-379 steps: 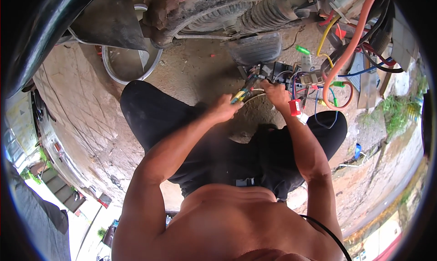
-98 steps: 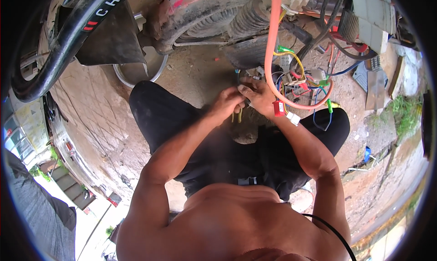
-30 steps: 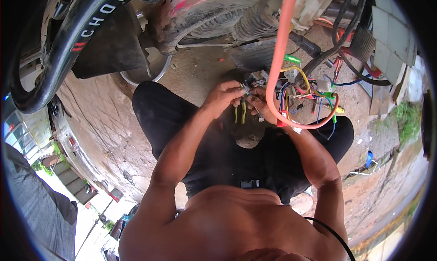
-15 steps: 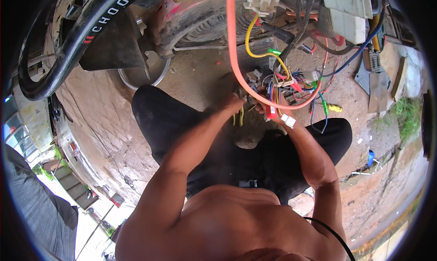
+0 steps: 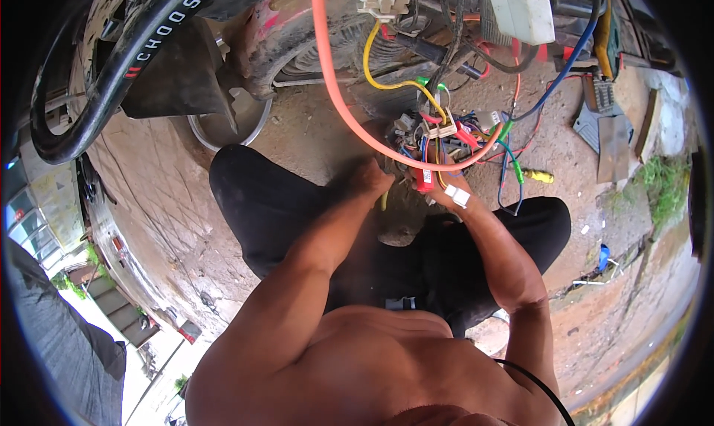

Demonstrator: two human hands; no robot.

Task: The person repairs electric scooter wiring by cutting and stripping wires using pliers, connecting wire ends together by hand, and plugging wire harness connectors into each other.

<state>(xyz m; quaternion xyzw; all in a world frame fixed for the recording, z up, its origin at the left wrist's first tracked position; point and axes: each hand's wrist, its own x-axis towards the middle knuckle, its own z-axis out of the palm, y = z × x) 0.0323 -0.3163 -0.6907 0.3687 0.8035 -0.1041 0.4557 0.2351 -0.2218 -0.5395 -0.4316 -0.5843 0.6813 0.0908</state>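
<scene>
My left hand [image 5: 373,179] is closed beside the wiring bundle [image 5: 468,128], with a yellow tool handle [image 5: 384,201] showing under it; what its fingers grip is hidden. My right hand [image 5: 451,182] is just to its right, partly covered by hanging wires, a red connector [image 5: 424,179] and a white connector [image 5: 457,197]; its fingertips are hidden. A thick orange cable [image 5: 331,91] loops over both hands and the bundle. Yellow [image 5: 394,82] and blue [image 5: 558,76] wires run down into the cluster. A yellow-handled tool [image 5: 541,176] lies on the ground to the right.
A vehicle's underside with a ribbed part [image 5: 320,58] fills the top, with a black curved tube [image 5: 97,106] at upper left. A metal pan [image 5: 199,128] sits behind my left knee. Metal plates [image 5: 613,147] and weeds [image 5: 658,195] are at right. My crossed legs [image 5: 253,203] frame the work.
The orange cable, white housings and wire cluster have shifted left over my hands. My left hand has dropped slightly and drawn a little apart from the wiring.
</scene>
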